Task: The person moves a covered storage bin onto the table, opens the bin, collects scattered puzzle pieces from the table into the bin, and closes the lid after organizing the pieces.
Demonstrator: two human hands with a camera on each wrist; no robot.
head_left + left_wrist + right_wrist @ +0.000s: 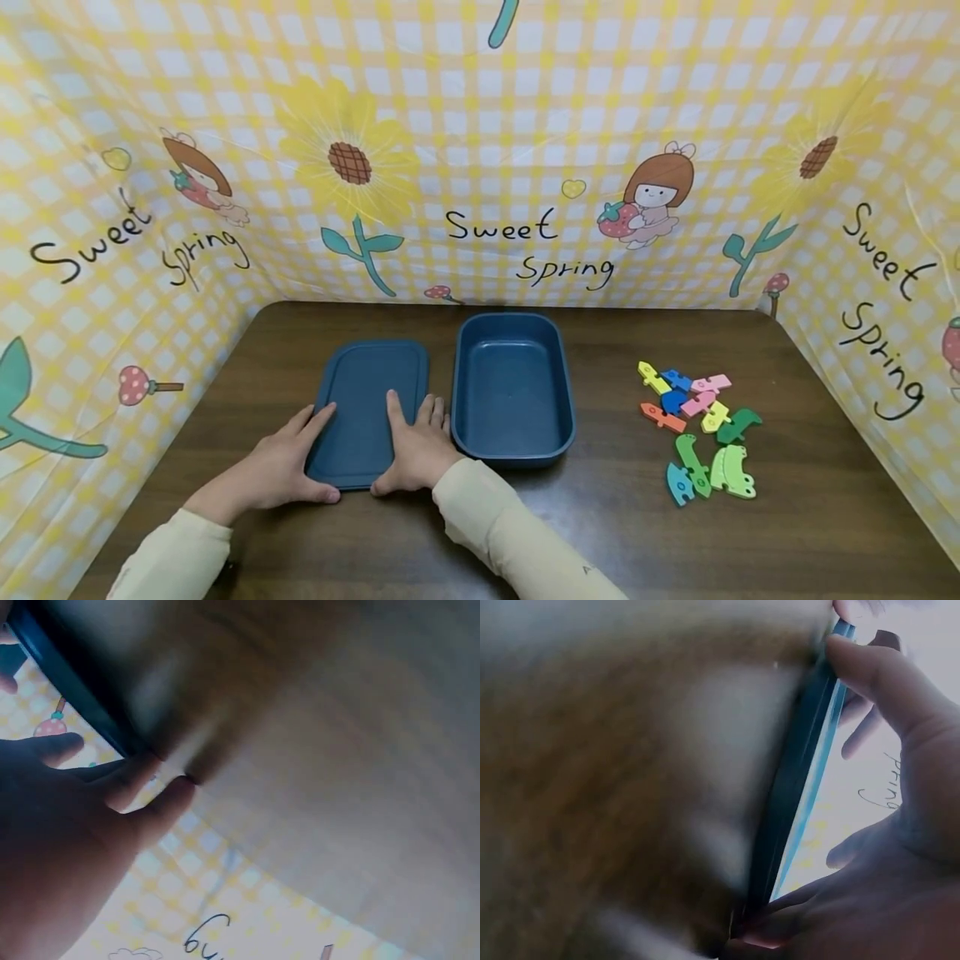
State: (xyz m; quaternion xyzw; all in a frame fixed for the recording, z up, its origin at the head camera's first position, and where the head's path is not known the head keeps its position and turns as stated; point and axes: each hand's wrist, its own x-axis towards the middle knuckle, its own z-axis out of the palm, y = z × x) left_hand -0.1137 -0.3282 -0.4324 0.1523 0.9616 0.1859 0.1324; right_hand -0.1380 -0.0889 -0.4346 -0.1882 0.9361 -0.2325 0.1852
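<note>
Nearest us, our left hand (281, 467) and right hand (416, 450) rest on the near end of the dark blue lid (371, 408), which lies flat on the brown table (787, 533). The left hand grips the lid's left near corner, thumb at the front edge and fingers on top. The right hand holds the right near part, fingers (427, 410) spread on the surface and thumb at the front edge. Just right of the lid, almost touching, sits the open blue box (512, 387). Farther right, well apart, lies a heap of coloured puzzle pieces (701, 429). Behind everything rises the yellow checked backdrop (480, 125).
</note>
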